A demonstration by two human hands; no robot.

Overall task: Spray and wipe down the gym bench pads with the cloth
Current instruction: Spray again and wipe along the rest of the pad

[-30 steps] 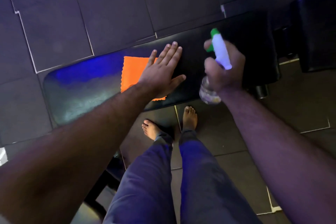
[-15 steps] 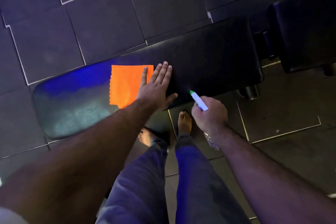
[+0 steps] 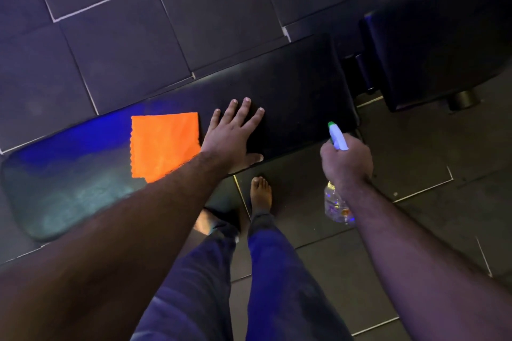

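Bare feet (image 3: 260,192) stand on dark floor tiles (image 3: 116,44) at the worktop's (image 3: 291,86) near edge. The right hand (image 3: 346,163) has its grip curled around a spray bottle (image 3: 336,202), label unreadable, by the near right corner. The left hand (image 3: 232,138) lies flat with straight fingers on the black pad, just beside the orange cloth (image 3: 164,144) spread mid-worktop.

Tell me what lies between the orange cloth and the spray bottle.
In the head view, the left hand rests flat on the bench pad, then bare pad.

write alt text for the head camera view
A person's left hand rests flat on a black bench pad beside an orange cloth, while the right hand grips a spray bottle near the pad's edge.
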